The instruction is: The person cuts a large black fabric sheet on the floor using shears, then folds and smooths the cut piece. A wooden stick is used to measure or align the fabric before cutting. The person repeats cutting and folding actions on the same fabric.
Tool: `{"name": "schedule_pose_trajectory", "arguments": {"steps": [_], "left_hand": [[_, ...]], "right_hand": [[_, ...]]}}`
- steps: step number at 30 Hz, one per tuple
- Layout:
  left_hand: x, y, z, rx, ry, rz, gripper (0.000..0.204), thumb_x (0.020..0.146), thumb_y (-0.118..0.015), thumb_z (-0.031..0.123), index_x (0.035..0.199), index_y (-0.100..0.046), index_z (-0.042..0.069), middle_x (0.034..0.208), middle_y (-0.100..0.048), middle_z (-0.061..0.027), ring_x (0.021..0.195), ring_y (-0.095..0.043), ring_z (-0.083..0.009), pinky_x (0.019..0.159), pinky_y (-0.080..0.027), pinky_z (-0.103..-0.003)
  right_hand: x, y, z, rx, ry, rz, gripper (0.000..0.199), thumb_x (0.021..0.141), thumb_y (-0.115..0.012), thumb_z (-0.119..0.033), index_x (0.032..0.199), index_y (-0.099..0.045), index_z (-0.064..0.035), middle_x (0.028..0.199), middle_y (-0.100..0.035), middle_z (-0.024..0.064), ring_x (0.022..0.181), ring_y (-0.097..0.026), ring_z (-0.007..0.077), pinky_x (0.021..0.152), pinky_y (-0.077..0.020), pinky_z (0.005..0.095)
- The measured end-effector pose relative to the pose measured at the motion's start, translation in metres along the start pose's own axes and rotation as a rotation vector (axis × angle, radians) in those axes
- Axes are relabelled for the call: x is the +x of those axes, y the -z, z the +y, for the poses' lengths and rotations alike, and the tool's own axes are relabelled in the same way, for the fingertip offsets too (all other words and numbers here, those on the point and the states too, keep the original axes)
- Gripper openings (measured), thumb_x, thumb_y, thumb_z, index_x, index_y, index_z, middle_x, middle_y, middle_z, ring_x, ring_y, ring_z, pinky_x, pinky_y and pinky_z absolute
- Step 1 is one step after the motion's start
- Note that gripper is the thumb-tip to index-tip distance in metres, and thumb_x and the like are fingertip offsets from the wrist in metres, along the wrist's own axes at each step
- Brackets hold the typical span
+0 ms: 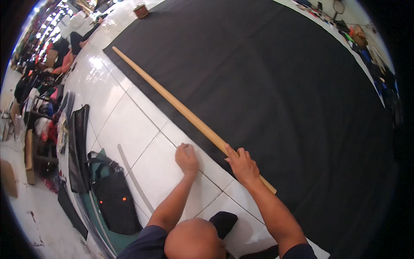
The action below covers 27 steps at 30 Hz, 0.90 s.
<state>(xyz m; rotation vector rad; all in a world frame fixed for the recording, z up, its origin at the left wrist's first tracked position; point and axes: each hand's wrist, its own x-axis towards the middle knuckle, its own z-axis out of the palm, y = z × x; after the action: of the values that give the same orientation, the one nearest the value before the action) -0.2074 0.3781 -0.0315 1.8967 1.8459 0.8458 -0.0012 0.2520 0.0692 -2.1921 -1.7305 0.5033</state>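
Note:
A wide sheet of black fabric [293, 86] is spread over the white tiled floor. Along its left part lies a long tan pole [172, 100], slanting from the far left down to the near right. My right hand [245, 166] is on the pole near its close end, the fingers bent over it. Just left of the fabric's edge, my left hand [187, 159] is over the tiles with its fingers curled in. Whatever it may hold, near the fingertips, is too small to make out.
On the tiles to my left lie a metal ruler [136, 179] and a black bag [114, 200] on a green mat [97, 216]. Folded black material [79, 146] is beyond them. A small reddish tin [140, 11] stands by the fabric's far edge. Clutter lines both sides.

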Motion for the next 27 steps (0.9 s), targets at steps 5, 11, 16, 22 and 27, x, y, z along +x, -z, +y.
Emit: {"name": "schedule_pose_trajectory", "arguments": {"steps": [5,11,16,22,27], "left_hand": [[0.063,-0.016,0.058,-0.049,-0.311,0.124,0.049,0.097,-0.058,0.032,0.13,-0.054,-0.004,0.136,-0.052,-0.0283,0.131,-0.043,-0.0438,0.11,-0.031,-0.05],[0.053,-0.057,0.089,0.558,-0.393,-0.317,0.077,0.099,-0.042,0.056,0.153,-0.029,0.003,0.158,-0.023,-0.0283,0.148,-0.018,-0.0422,0.12,-0.011,-0.054],[0.051,-0.059,0.086,0.544,-0.452,-0.312,0.077,0.1,-0.04,0.056,0.154,-0.028,0.003,0.158,-0.022,-0.029,0.148,-0.018,-0.0427,0.12,-0.012,-0.054],[0.045,-0.052,0.085,0.511,-0.529,-0.346,0.078,0.1,-0.043,0.054,0.152,-0.029,-0.001,0.157,-0.022,-0.0299,0.147,-0.02,-0.044,0.119,-0.013,-0.055],[-0.024,-0.043,0.09,0.458,-0.593,-0.413,0.082,0.098,-0.047,0.053,0.15,-0.028,-0.008,0.156,-0.021,-0.033,0.146,-0.019,-0.0475,0.119,-0.011,-0.057]], "right_hand": [[-0.042,-0.007,0.039,-0.147,-0.202,0.246,0.048,0.091,-0.067,-0.032,0.138,-0.055,-0.0289,0.1,-0.052,0.0058,0.092,-0.057,0.0266,0.072,-0.0551,0.0405],[-0.155,0.016,0.135,-0.161,-0.465,0.412,0.05,0.085,-0.074,-0.026,0.133,-0.061,-0.0288,0.097,-0.054,0.0087,0.089,-0.055,0.0287,0.074,-0.05,0.0426],[-0.304,0.021,0.188,-0.309,-0.791,0.485,0.052,0.09,-0.069,-0.024,0.141,-0.055,-0.0234,0.098,-0.054,0.0169,0.09,-0.056,0.0346,0.078,-0.0482,0.0464],[-0.396,0.035,0.236,-0.265,-1.198,0.45,0.053,0.102,-0.054,-0.026,0.152,-0.039,-0.0252,0.107,-0.051,0.0199,0.095,-0.055,0.0339,0.086,-0.0482,0.0451],[-0.424,0.055,0.278,-0.228,-1.408,0.47,0.049,0.105,-0.044,-0.035,0.153,-0.037,-0.0252,0.108,-0.052,0.0224,0.098,-0.058,0.0356,0.088,-0.0492,0.0455]]}}
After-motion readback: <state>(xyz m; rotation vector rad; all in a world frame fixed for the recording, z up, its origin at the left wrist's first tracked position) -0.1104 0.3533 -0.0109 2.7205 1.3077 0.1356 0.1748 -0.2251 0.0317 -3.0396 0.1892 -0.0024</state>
